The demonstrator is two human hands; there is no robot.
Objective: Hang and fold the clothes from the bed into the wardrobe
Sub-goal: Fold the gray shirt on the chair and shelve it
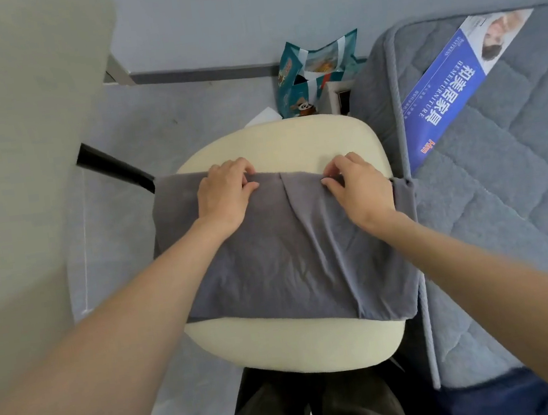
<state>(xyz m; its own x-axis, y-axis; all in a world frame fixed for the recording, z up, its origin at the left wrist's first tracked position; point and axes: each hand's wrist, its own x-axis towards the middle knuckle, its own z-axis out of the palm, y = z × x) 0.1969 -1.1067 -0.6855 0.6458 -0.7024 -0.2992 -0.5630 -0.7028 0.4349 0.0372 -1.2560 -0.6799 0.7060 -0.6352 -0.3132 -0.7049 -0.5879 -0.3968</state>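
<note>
**Both hands grip the far edge of a cloth on a seat**

A grey cloth (272,262) lies across a cream seat (300,345), hanging over its left and right edges. The seat's far and near edges are bare. The left hand (226,196) has its fingers curled over the cloth's far edge, with the thumb on top. The right hand (356,187) pinches the same edge nearer the seat's right side. A mattress (506,196) carrying a blue banner (450,82) stands just beside the seat's right edge. A bag (311,75) sits on the floor beyond the far edge.
</note>
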